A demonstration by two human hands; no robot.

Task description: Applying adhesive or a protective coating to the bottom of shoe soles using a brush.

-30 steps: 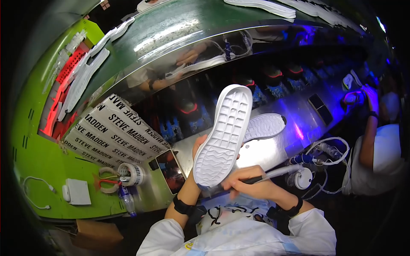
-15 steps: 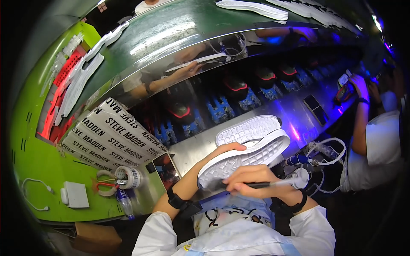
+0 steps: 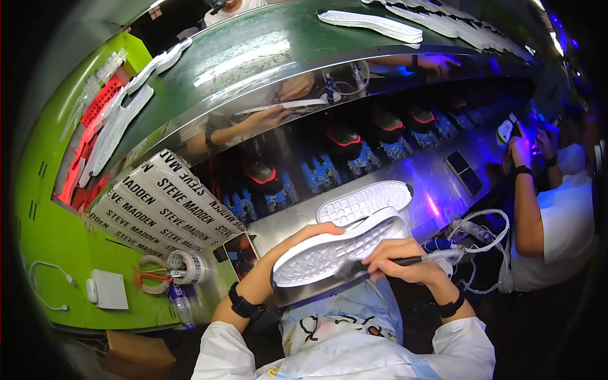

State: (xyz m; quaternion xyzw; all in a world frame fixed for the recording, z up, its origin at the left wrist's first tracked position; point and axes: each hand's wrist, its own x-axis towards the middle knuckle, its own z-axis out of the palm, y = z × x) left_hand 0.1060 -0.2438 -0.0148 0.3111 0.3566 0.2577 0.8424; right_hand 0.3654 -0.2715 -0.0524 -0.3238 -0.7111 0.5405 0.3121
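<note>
My left hand (image 3: 305, 235) is closed around the far side of a white shoe sole (image 3: 316, 254), which is tilted so its gridded, hollow side faces up. In my right hand (image 3: 405, 267) is a brush (image 3: 410, 259) with a dark handle, its blurred grey tip against the near edge of the sole. Just beyond, a second white sole (image 3: 364, 202) lies on the metal ledge (image 3: 278, 229), partly overlapped by the held one.
A patterned box (image 3: 168, 202), tape roll (image 3: 190, 267), scissors (image 3: 155, 273) and bottle (image 3: 182, 305) stand left. Red-lit fixtures (image 3: 259, 171) line the far side. More soles (image 3: 370, 26) lie on the green belt (image 3: 278, 22). A phone-like device (image 3: 464, 172), coiled tubing (image 3: 491, 218) and a co-worker (image 3: 548, 221) are right.
The held sole has swung and shifted left, toward me. My right hand and brush have moved right and slightly up, from one end of the sole to its near edge.
</note>
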